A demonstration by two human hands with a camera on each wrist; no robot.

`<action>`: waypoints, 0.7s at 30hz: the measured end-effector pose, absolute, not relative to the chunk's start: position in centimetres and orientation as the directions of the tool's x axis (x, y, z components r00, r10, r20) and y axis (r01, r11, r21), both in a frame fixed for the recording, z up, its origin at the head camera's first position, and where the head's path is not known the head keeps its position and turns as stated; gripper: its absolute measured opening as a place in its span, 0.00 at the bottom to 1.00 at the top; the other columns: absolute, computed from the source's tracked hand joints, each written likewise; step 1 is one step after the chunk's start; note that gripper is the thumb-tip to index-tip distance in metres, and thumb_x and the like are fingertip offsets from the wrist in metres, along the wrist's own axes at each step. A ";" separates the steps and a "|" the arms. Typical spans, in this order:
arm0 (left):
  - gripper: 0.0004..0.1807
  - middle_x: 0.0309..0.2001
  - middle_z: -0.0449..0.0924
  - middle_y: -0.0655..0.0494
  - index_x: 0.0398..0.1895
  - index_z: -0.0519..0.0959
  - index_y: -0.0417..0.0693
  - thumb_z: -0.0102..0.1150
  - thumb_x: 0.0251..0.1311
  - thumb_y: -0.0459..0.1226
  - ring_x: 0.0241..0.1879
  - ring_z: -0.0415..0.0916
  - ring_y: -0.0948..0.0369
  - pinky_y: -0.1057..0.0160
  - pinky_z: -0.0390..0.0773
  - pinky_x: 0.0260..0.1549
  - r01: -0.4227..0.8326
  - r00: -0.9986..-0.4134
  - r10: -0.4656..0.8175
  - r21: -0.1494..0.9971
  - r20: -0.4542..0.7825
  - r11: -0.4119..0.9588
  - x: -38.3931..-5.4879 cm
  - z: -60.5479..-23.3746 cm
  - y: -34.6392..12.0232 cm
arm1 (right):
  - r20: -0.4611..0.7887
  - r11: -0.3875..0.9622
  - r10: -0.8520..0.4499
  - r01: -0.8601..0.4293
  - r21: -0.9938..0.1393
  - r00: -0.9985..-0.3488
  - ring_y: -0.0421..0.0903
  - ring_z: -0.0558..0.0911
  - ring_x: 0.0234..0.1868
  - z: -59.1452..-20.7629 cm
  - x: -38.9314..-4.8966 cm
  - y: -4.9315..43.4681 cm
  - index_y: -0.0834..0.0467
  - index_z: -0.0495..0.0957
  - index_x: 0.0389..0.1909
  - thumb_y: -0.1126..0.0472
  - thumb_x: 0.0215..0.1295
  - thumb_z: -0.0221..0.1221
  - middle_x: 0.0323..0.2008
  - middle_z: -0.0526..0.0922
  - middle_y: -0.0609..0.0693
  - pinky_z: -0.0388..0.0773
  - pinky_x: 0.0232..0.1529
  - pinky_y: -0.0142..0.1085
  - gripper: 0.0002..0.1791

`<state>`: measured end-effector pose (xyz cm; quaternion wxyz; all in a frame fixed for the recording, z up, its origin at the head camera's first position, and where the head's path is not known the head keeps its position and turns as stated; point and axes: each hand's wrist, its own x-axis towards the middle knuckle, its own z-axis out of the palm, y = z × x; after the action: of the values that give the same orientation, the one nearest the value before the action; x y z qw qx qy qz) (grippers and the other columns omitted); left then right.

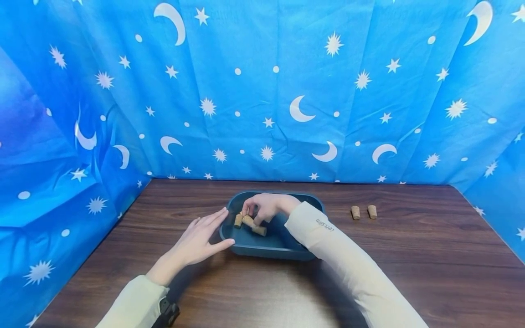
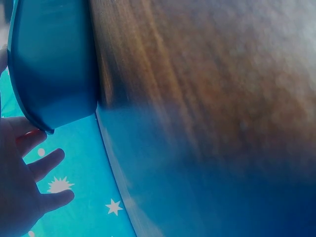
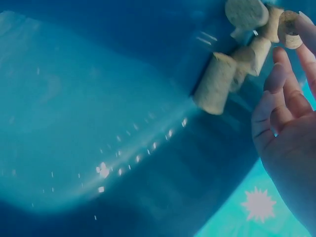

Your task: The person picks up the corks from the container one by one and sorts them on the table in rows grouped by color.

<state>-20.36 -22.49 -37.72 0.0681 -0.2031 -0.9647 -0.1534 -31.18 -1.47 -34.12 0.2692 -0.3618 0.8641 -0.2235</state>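
Observation:
A dark blue-green plastic basin (image 1: pixel 270 252) stands on the table, with several corks in its left part. In the head view a cork (image 1: pixel 238 221) stands near the left wall and another cork (image 1: pixel 259 231) lies on its side. My right hand (image 1: pixel 266 207) reaches down into the basin. Its fingertips pinch a cork (image 3: pixel 290 30) beside the others, as the right wrist view shows. At the basin's left end, my left hand (image 1: pixel 197 239) spreads its straight fingers and thumb against the rim.
Two corks (image 1: pixel 355 212) stand side by side on the brown wooden table (image 1: pixel 410 255), to the right of the basin. Behind and to the left hangs a blue cloth (image 1: pixel 254 91) with white moons and stars. My right forearm crosses the basin's right end.

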 end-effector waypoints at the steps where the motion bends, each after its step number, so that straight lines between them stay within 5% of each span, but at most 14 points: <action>1: 0.43 0.65 0.54 0.54 0.65 0.57 0.49 0.45 0.50 0.65 0.62 0.53 0.52 0.38 0.46 0.54 0.412 -0.909 0.371 0.269 0.192 0.871 -20.4 -37.7 -22.5 | -0.294 0.635 -0.747 -0.509 -0.581 -0.596 0.43 0.72 0.39 -33.9 -31.3 -1.3 0.47 0.73 0.40 0.63 0.52 0.62 0.42 0.71 0.45 0.72 0.36 0.34 0.15; 21: 0.44 0.65 0.54 0.53 0.65 0.58 0.48 0.45 0.50 0.65 0.61 0.53 0.51 0.39 0.47 0.54 0.420 -0.904 0.373 0.272 0.208 0.866 -20.4 -37.9 -22.5 | -0.136 0.565 -0.763 -0.549 -0.616 -0.632 0.46 0.72 0.41 -29.9 -32.5 5.6 0.54 0.72 0.44 0.63 0.51 0.62 0.41 0.73 0.48 0.70 0.40 0.37 0.18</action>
<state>-20.43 -22.46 -37.85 0.0746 -0.2057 -0.9630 -0.1572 -32.53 5.58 -29.92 0.1981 -0.3803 0.8620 -0.2702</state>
